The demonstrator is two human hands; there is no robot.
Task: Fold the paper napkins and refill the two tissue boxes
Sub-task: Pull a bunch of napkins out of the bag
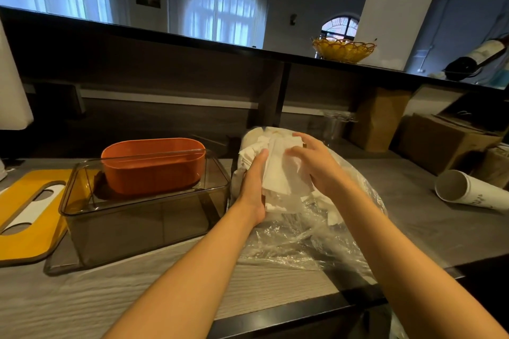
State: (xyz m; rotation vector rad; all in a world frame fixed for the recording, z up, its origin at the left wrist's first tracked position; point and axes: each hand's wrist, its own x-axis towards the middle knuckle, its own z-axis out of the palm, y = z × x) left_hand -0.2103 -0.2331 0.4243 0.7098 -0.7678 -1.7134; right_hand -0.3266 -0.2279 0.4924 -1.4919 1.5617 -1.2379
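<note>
Both forearms reach in from the bottom edge over the grey wood-grain counter (110, 297). Left hand (254, 187) is flat on edge against the left side of a stack of white paper napkins (281, 173), fingers straight, pressing rather than gripping. Right hand (314, 162) sits over the top right of the same stack, fingers curled onto the napkins, so it's grasping them. Stack sits in the open mouth of a crinkled clear plastic bag (303, 237), which lies on the counter right of centre; more loose napkins visible inside the bag behind the hands.

Left of the bag, just beside it: smoked transparent tissue box (143, 217), rectangular, lid off. Orange oval tissue box (154, 165) stands inside it toward the back, also open. No napkins visible in either.

Yellow lid (27, 228) with an oval slot lies flat on the counter, far left, touching the smoked box's left side.

Far right: white paper cup stack (468, 187) on its side, open end facing the camera. Cardboard boxes (440, 140) behind it. Upper ledge has a yellow woven basket (343, 49) and a wine bottle (479, 58) lying tilted.
</note>
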